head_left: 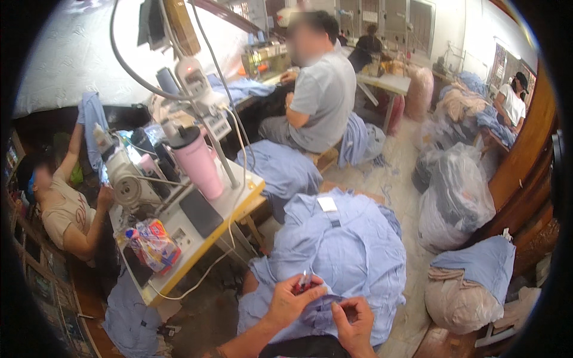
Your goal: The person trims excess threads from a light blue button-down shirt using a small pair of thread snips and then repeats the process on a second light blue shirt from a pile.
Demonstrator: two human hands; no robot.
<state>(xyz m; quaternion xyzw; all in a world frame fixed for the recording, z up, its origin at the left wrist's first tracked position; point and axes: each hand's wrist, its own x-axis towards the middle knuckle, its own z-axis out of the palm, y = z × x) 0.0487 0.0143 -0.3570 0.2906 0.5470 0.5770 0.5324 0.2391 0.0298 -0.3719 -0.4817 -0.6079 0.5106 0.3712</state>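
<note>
A heap of light blue shirts (352, 244) lies in front of me, with a white tag (327, 204) and a dark label on its upper part. My left hand (295, 301) is closed around small red-handled thread snips (301, 285), their pale tips pointing up, and its thumb and fingers rest by the cloth. Close by on the right, my right hand (354, 325) has its fingers curled, thumb and finger pinching an edge of the blue shirt. The exact point of the pinch is partly hidden.
At left, a sewing table (248, 200) carries a machine (128, 182), a pink tumbler (197, 161) and a colourful plastic packet (153, 244). A co-worker (322, 83) sits ahead; another person (68, 203) works at far left. Plastic-wrapped bundles (456, 197) and a cloth-filled sack (468, 286) stand right.
</note>
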